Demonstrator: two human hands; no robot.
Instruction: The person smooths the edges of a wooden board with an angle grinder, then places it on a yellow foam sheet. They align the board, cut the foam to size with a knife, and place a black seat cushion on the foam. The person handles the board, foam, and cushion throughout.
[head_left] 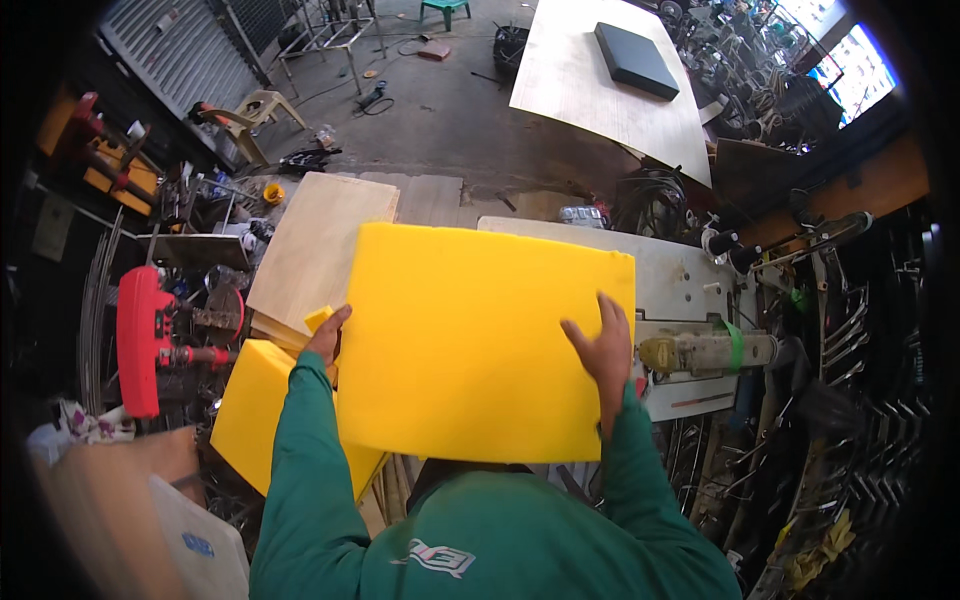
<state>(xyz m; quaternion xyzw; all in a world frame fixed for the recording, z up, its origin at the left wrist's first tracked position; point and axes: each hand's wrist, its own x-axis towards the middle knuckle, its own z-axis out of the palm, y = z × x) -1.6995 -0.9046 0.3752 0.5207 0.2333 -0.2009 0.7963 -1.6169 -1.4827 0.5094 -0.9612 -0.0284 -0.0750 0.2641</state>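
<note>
A large yellow foam sheet (pixel 480 340) is held in front of my body, its broad face turned up to me. My left hand (pixel 328 338) grips its left edge, with the fingers partly hidden. Beside those fingers, the corner of a small yellow piece (pixel 318 318) shows. On the sheet's right side lies my right hand (pixel 605 350), thumb and fingers spread against the face. Another yellow foam piece (pixel 245 420) sits below my left forearm, partly covered by the sheet.
Plywood boards (pixel 320 235) lie beyond my left hand. To the right, a power tool with green tape (pixel 710 352) rests by a grey board (pixel 660 275). A red tool (pixel 140 340) stands at left. Farther off, a dark block (pixel 636 62) lies on a pale panel (pixel 560 70).
</note>
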